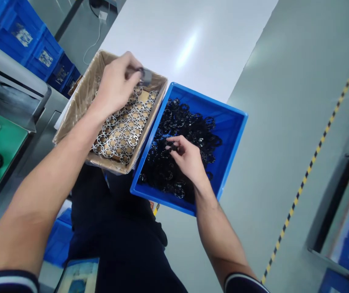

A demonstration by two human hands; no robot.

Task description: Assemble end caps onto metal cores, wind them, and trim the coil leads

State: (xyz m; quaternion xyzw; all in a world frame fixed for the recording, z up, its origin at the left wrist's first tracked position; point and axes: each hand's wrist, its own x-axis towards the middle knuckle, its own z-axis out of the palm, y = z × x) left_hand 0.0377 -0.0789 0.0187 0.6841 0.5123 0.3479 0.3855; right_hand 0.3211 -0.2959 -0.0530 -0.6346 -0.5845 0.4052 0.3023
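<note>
Left hand (115, 86) raised over the far end of a plastic-lined cardboard box (77, 91); its fingers (131, 70) clenched on a small grey piece (145, 76), blurred, form unclear; box holds perforated silver metal rings (122, 131), packed close in a flat layer covering most of the floor; a tan patch of bare base shows near the far end, where the rings thin out; right hand (186, 159) down inside a blue plastic bin (206, 99) just beside the box; its fingertips (171, 147) pinched together among a loose heap of black rings (186, 122); whether one is gripped cannot be told; heap spreads over most of the bin, blue floor visible at the far end; both containers sit against a white counter (189, 49); blue crates (31, 51) stacked beyond.
</note>
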